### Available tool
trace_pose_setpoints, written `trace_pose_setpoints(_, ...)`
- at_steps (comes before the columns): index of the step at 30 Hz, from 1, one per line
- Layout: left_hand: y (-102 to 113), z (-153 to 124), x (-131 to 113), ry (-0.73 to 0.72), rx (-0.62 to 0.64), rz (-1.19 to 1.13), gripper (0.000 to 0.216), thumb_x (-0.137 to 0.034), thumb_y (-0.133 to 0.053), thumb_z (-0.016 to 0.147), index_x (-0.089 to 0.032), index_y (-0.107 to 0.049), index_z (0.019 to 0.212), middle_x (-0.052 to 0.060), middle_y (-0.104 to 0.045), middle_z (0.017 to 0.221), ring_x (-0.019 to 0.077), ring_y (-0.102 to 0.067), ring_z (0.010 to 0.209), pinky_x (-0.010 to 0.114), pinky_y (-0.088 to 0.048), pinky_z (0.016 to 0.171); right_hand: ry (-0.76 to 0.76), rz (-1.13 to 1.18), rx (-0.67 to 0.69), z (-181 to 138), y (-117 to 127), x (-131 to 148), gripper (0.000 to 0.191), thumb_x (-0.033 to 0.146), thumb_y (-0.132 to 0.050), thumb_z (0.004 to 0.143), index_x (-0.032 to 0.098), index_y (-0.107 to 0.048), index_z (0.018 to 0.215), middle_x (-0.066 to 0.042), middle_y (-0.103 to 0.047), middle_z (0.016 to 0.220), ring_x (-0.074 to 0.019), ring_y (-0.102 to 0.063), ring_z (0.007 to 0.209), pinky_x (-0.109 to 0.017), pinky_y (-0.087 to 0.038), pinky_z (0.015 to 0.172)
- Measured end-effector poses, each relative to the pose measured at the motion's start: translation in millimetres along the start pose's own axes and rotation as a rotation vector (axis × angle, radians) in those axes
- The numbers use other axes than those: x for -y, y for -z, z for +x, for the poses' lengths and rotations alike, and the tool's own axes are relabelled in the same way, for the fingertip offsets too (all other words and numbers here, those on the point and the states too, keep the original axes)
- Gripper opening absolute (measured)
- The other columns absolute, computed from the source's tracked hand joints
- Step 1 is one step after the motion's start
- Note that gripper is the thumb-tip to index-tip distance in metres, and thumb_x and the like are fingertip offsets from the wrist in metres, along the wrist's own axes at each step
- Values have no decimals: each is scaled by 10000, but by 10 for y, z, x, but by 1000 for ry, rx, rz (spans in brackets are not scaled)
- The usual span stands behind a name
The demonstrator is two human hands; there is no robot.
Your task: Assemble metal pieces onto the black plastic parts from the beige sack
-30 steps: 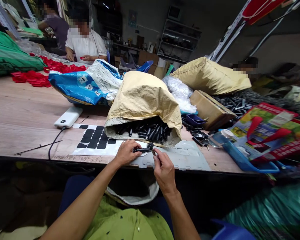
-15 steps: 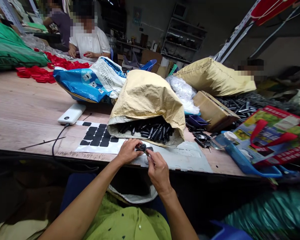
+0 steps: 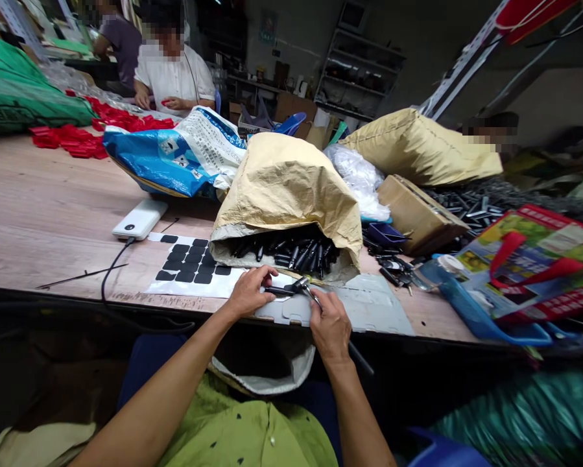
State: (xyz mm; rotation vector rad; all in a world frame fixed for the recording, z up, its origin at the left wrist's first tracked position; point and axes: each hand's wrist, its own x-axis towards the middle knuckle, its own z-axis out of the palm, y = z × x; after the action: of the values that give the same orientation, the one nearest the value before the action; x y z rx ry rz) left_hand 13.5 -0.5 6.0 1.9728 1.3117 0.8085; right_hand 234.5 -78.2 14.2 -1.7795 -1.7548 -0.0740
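Note:
My left hand (image 3: 250, 290) pinches a slim black piece (image 3: 280, 292) between thumb and fingers, low over the grey board (image 3: 369, 301) at the table's front edge. In my right hand (image 3: 331, 318) is a small hammer (image 3: 361, 359), its metal head by the far end of that piece and its dark handle sticking out behind my wrist. Whether the head touches the piece I cannot tell. Just beyond, a tan sack (image 3: 291, 175) lies with its mouth towards me, with many black pieces (image 3: 305, 253) inside.
Left of my hands lies a white sheet with black rounded patches (image 3: 189, 263), then a white power bank (image 3: 140, 219) with a cable. At right stand a wooden block (image 3: 420, 214) and a blue tray (image 3: 471, 311) with a printed bag. A co-worker (image 3: 174, 74) sits across the table.
My right hand has moved right and slightly down, away from my left. The hammer's head and handle now show, and the black piece lies sideways from my left fingers.

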Motion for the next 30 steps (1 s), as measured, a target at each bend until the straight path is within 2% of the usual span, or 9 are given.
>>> trace_pose_setpoints(7, -13, -6, 41, -9, -19, -87, 439, -124, -670, 658, -236, -636, 1080, -8, -650, 933, 190, -604, 904, 308, -472, 825, 20, -81, -18, 16, -49, 16, 293, 132, -550, 917, 245, -733, 1116, -45, -651, 906, -217, -508, 884, -321, -389, 807)
trace_pose_setpoints(18, -9, -16, 45, -34, -39, -82, 415, -125, -695, 664, -223, -654, 1066, -9, -648, 905, 185, -598, 888, 299, -465, 797, -25, -124, -28, -18, -99, 46, 326, 116, -563, 910, 266, -720, 1153, -54, -624, 1011, -213, -517, 903, -323, -375, 784)
trace_pose_setpoints(24, 34, -60, -62, -110, -11, 23, 232, -167, -734, 733, -218, -724, 959, 14, -669, 883, 203, -575, 890, 331, -445, 832, -16, -126, -4, -14, -77, 42, 326, 116, -576, 914, 254, -706, 1179, -48, -636, 986, -214, -505, 904, -318, -368, 785)
trace_pose_setpoints(27, 63, -247, -241, -187, 53, -8, 153, -247, -702, 836, -218, -747, 979, 37, -681, 916, 212, -577, 925, 330, -437, 836, -19, -136, 12, -16, -61, 50, 322, 124, -589, 918, 259, -701, 1188, -41, -637, 985, -210, -501, 903, -312, -361, 789)
trace_pose_setpoints(30, 41, -544, -419, -247, 287, -141, 196, -330, -613, 936, -225, -747, 1032, 37, -697, 956, 185, -614, 909, 293, -450, 819, -17, -141, 23, -21, -50, 57, 317, 126, -593, 920, 257, -698, 1189, -44, -637, 988, -210, -503, 910, -308, -356, 794)
